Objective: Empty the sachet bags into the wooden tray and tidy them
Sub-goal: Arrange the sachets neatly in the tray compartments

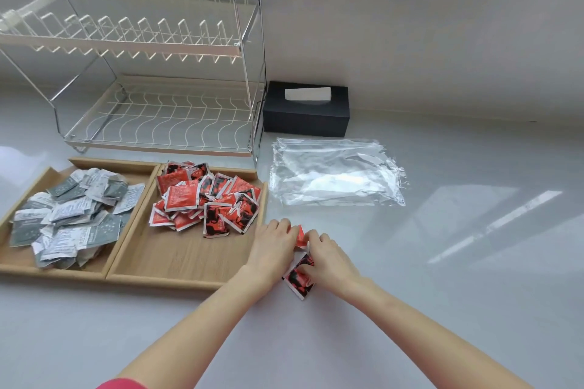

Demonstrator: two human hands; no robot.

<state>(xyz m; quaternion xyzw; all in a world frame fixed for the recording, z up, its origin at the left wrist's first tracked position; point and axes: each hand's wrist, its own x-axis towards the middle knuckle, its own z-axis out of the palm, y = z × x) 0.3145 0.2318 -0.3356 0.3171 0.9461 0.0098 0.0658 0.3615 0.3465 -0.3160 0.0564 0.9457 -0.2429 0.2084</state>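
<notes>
A wooden tray [177, 262] with two compartments lies on the left of the counter. Its left compartment holds a heap of grey and white sachets [69, 218]. Its right compartment holds a heap of red and black sachets [208, 199]. Just right of the tray, a few loose red sachets [300, 281] lie on the counter. My left hand [271, 249] and my right hand [328, 259] close on them from either side, fingers curled over them. Empty clear plastic bags [335, 174] lie flat behind the hands.
A two-tier wire dish rack [158, 79] stands behind the tray. A black tissue box [306, 114] sits beside it against the wall. The grey counter [474, 230] stretches to the right and front.
</notes>
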